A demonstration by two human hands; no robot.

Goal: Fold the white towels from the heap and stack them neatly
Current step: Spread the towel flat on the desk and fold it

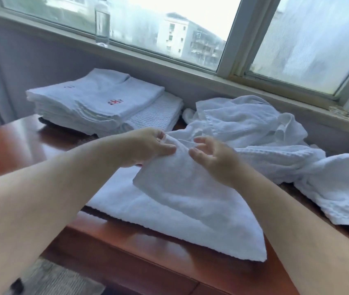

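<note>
The left grip point(148, 147) pinches a raised corner of the white terry-cloth towel point(190, 205) between thumb and fingertips, holding that corner up off the layer beneath. Just to its right, the right grip point(214, 158) is spread, fingers loosely bent and palm turned toward the same corner. It holds nothing, and I cannot tell whether its fingertips brush the cloth.

From the pinched corner the towel falls away toward the person and to the right. The lifted flap slopes down onto a flat lower layer that lies on the glossy reddish-brown wooden surface point(126, 252). Its long axis appears to run on a diagonal from the left grip to the near right corner, passing under the right forearm. By my reading the fold is half made. The right grip is the nearer one to the free edge of the flap, so the coming move likely depends on it taking that edge so both grips can carry it along the diagonal.

Beyond the left grip and further left sits the neat stack of folded white towels point(97, 103), well apart from the towel in hand. Beyond and to the right of the right grip sprawls the crumpled heap of white towels point(254, 124), touching the worked towel's far side.
</note>
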